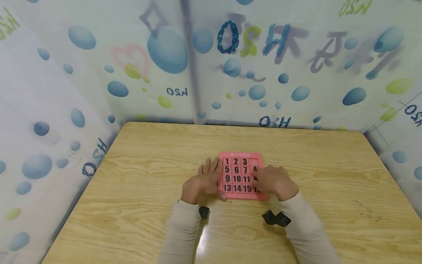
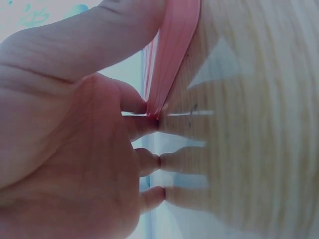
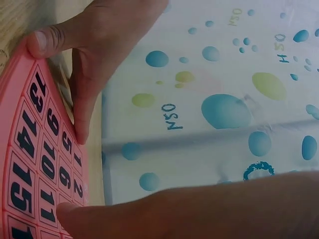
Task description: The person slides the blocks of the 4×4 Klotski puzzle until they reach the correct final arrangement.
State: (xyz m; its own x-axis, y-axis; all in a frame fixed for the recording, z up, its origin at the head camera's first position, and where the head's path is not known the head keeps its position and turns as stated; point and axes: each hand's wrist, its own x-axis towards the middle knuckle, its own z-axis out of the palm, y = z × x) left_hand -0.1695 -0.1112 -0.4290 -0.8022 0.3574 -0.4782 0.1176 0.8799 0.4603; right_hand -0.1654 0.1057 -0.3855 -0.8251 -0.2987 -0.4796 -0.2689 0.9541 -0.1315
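A pink sliding number puzzle [image 1: 240, 195] lies flat on the table in the head view. Its top row shows tiles 1, 2, 3 and a bare slot at the right. My left hand [image 1: 205, 181] rests along the puzzle's left side, its thumb at the near-left corner and its fingers fairly straight. In the left wrist view, the fingertips [image 2: 155, 195] touch the tabletop. Over the right column, my right hand [image 1: 273, 180] touches the tiles with a finger. It partly covers the 4 tile [image 1: 255, 169] and the tiles below.
The wooden table [image 1: 158, 157] has rounded far corners and meets a patterned wall covering [image 1: 217, 88] at the back. More of that covering stands at both sides. Small black devices [image 1: 204, 212] sit at both wrists.
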